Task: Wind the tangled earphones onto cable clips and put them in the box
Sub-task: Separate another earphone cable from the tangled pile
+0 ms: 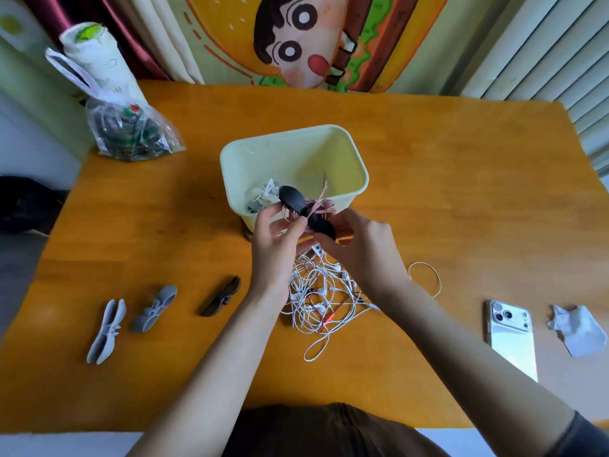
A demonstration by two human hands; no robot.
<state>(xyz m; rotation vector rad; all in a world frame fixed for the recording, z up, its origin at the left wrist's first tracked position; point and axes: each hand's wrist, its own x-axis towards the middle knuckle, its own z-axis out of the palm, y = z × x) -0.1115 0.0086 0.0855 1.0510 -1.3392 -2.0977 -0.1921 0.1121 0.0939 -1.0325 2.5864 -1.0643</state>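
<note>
While left hand (276,250) and right hand (366,249) grip pink-wound black clip (294,198), box (329,129) holding 1 white earphone bundle (265,194)

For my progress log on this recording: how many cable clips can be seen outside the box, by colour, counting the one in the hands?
Pale grey clip, on the table: 1
Darker grey clip, on the table: 1
Dark brown clip, on the table: 1
Black clip, held by left hand and right hand: 1
Total: 4
</note>
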